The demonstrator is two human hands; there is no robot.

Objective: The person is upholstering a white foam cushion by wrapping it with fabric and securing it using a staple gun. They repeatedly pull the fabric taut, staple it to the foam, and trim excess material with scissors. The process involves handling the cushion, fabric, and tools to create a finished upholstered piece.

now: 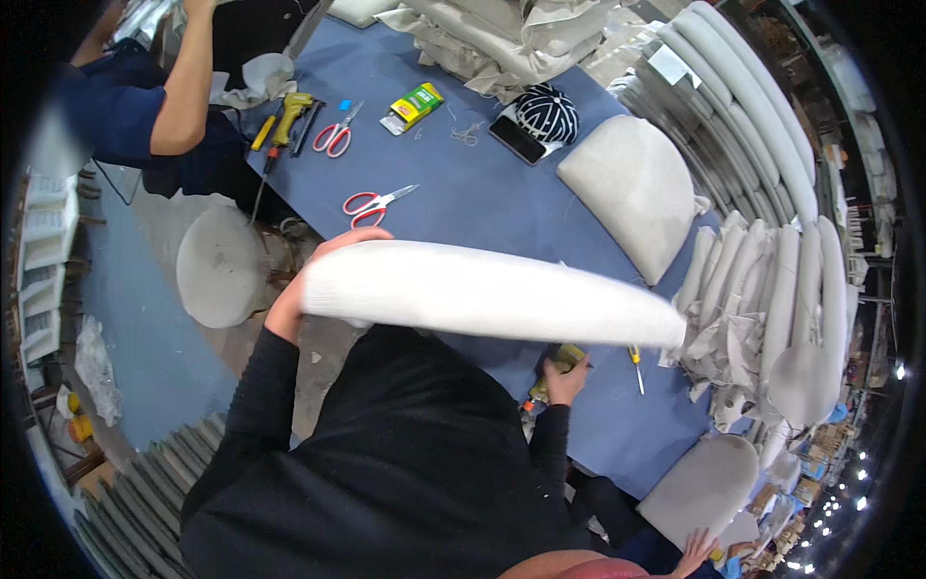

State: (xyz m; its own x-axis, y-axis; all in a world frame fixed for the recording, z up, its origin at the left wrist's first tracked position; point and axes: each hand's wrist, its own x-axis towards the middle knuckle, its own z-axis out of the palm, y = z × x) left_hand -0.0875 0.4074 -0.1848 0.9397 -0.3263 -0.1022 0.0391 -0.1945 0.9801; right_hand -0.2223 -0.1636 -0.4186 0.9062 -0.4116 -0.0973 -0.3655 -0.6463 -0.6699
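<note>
Item one, the white padded panel point(492, 294): seen edge-on across your front, slightly bowed, its right end blurred, over the near part of the blue-topped table point(463, 198); whether it touches the tabletop cannot be told. Your left hand point(330, 248): at the panel's left end, fingers bent over the upper edge and closed on it, the underside of the grip hidden. Your right hand point(566, 383): just below the panel's right half, curled round an olive-yellow hand tool point(569, 357) with an orange part near its lower end; the panel covers some of it. Beyond the panel's left end: two pairs of red-handled scissors point(380, 203), one near, one farther off, then a yellow-bodied power tool point(290, 116). Beyond its middle: a green-and-yellow packet point(413, 106). Beyond its right half: a smartphone point(518, 140) beside a black-and-white patterned cap point(548, 114), and a pale half-round cushion point(632, 183). Just below its right end: a yellow-handled screwdriver point(636, 357). Right of it: stacked grey padded panels point(738, 111). Left of it: a round stool seat point(222, 270) and, farther up, a co-worker's bare forearm point(183, 106).
</note>
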